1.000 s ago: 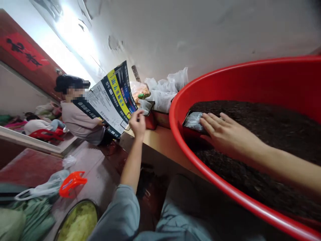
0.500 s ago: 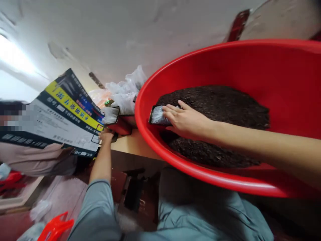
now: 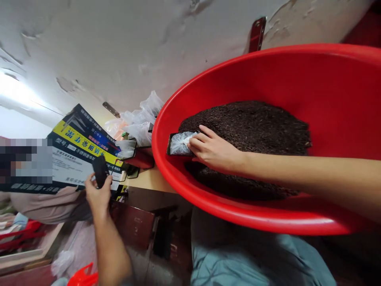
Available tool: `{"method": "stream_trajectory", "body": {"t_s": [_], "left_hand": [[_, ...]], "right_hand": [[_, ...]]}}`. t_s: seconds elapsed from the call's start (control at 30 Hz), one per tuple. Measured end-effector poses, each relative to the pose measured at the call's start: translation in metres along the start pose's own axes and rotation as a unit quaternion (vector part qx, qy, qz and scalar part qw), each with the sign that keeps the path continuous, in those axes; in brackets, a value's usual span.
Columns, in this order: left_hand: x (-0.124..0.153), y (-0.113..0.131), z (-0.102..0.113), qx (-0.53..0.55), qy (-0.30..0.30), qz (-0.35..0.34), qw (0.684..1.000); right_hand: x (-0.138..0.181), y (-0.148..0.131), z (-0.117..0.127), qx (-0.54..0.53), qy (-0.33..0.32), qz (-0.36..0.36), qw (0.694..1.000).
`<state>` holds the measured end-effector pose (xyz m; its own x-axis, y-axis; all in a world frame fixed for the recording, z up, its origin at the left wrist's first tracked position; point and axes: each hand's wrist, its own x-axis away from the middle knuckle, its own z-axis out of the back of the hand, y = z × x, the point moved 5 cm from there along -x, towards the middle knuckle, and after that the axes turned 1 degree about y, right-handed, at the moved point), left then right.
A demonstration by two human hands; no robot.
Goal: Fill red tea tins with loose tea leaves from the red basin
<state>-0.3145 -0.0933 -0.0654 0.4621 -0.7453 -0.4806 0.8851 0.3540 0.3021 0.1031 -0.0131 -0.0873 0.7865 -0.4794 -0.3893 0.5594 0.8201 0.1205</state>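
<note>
A big red basin (image 3: pixel 238 206) full of dark loose tea leaves (image 3: pixel 256 123) fills the right side. My right hand (image 3: pixel 212 151) lies inside it with its fingers stretched flat on a small black tray holding a crinkled clear bag (image 3: pixel 180 143). My left hand (image 3: pixel 97 194) is lower left, curled around a small black object (image 3: pixel 100 171) held upright in front of a printed cardboard box (image 3: pixel 71 159).
A wooden tabletop (image 3: pixel 147 180) carries a red box (image 3: pixel 143 158) and white plastic bags (image 3: pixel 139 123) against the peeling wall. Another person sits at the left behind the printed box. A red plastic piece (image 3: pixel 81 276) lies on the floor below.
My left hand has drawn back from the table edge toward me and now grips a small black object. My right hand stays on the bag in the basin. The view swung right.
</note>
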Motion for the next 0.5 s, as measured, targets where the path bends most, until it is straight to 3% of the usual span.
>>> {"method": "stream_trajectory", "body": {"t_s": [0.03, 0.07, 0.17, 0.27, 0.37, 0.5], "left_hand": [[0.01, 0.021, 0.018, 0.058, 0.048, -0.017, 0.997], [0.018, 0.052, 0.028, 0.114, 0.038, -0.081, 0.989], [0.027, 0.16, 0.025, 0.153, -0.092, -0.305, 0.936], [0.019, 0.235, -0.009, 0.109, -0.248, -0.431, 0.861], [0.01, 0.265, -0.043, 0.074, -0.334, -0.494, 0.799], [0.008, 0.271, -0.076, 0.014, -0.365, -0.51, 0.779]], "right_hand": [[0.0, 0.0, 0.0, 0.0, -0.003, -0.003, 1.0], [-0.001, -0.001, 0.0, -0.003, -0.007, -0.007, 1.0], [0.001, 0.0, 0.004, -0.017, -0.013, -0.016, 1.0], [0.006, 0.006, 0.011, -0.032, -0.033, -0.003, 0.999], [0.008, 0.016, 0.015, -0.075, -0.065, 0.038, 0.994], [0.007, 0.022, 0.022, -0.121, -0.047, 0.081, 0.988]]}}
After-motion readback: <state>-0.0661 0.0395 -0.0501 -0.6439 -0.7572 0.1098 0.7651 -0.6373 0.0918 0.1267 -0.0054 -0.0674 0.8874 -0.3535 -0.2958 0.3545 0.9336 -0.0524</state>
